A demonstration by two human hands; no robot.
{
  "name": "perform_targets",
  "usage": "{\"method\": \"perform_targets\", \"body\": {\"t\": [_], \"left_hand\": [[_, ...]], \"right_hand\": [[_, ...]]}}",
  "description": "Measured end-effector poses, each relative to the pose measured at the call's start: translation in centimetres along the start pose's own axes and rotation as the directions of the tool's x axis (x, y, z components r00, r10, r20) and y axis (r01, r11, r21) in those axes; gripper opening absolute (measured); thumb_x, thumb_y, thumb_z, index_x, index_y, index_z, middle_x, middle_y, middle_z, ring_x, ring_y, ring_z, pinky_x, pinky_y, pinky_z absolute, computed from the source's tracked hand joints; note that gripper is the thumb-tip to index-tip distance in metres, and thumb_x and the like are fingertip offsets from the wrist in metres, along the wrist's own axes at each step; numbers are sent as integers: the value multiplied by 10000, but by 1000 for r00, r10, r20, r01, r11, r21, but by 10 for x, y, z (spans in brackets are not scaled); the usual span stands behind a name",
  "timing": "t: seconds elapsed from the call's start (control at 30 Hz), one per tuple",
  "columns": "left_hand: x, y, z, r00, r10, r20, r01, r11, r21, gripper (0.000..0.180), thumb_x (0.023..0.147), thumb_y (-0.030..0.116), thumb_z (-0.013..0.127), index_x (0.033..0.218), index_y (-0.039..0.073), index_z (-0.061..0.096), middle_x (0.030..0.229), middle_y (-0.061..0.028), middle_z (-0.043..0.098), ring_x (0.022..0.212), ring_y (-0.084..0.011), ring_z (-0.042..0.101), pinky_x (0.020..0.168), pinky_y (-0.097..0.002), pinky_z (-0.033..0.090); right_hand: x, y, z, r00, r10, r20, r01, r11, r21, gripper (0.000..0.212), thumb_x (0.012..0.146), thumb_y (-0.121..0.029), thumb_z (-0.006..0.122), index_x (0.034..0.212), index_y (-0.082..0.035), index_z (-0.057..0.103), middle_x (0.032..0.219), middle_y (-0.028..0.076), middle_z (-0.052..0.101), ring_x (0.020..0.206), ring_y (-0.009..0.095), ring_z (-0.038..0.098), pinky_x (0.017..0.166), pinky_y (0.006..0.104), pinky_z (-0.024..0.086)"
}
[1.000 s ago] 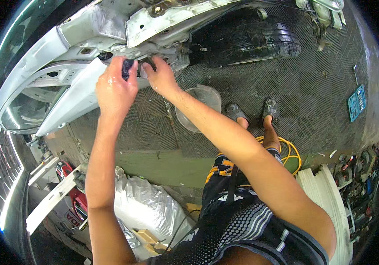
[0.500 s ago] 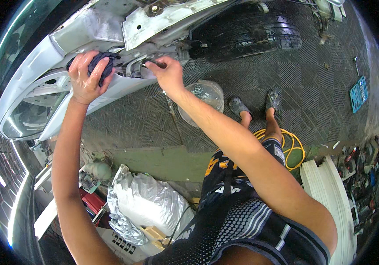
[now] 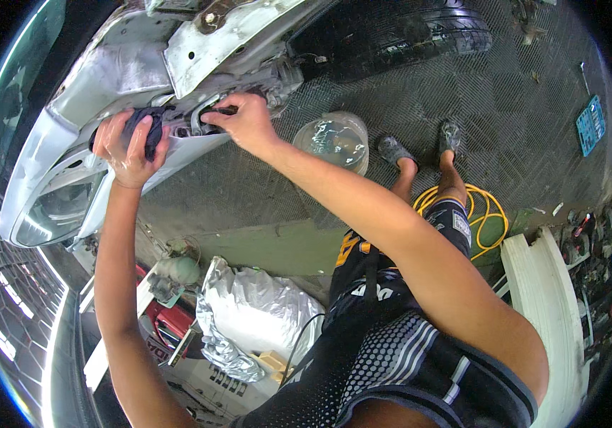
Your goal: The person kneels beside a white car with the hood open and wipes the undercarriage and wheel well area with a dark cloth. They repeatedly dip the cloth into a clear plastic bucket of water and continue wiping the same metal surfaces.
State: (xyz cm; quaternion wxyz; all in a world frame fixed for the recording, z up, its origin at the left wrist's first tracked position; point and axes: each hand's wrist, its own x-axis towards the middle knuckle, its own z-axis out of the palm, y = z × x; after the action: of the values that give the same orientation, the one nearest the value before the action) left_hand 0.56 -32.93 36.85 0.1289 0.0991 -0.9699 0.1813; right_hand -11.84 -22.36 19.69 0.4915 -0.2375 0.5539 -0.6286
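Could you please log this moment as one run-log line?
left hand: grips dark rag on white car body | right hand: fingers at bracket opening | clear bucket on floor

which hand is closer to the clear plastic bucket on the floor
Right. The right hand works at the car's white body panel, just up-left of the clear bucket. The left hand, closed around a dark cloth, is farther left along the panel.

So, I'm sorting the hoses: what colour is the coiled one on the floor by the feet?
Yellow; the coiled hose shows in the head view.
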Motion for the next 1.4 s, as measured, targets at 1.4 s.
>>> {"method": "perform_targets", "body": {"t": [1.4], "left_hand": [[-5, -4, 0, 1000, -5, 15, 4, 999, 52, 479, 738, 332, 798, 1154, 244, 578, 1152, -111, 542, 1008, -299, 516, 849, -398, 401]], "right_hand": [[2, 40, 3, 848, 418, 326, -523, 760, 386, 308, 685, -228, 918, 749, -11, 710, 749, 15, 650, 687, 113, 552, 630, 282, 441]]}}
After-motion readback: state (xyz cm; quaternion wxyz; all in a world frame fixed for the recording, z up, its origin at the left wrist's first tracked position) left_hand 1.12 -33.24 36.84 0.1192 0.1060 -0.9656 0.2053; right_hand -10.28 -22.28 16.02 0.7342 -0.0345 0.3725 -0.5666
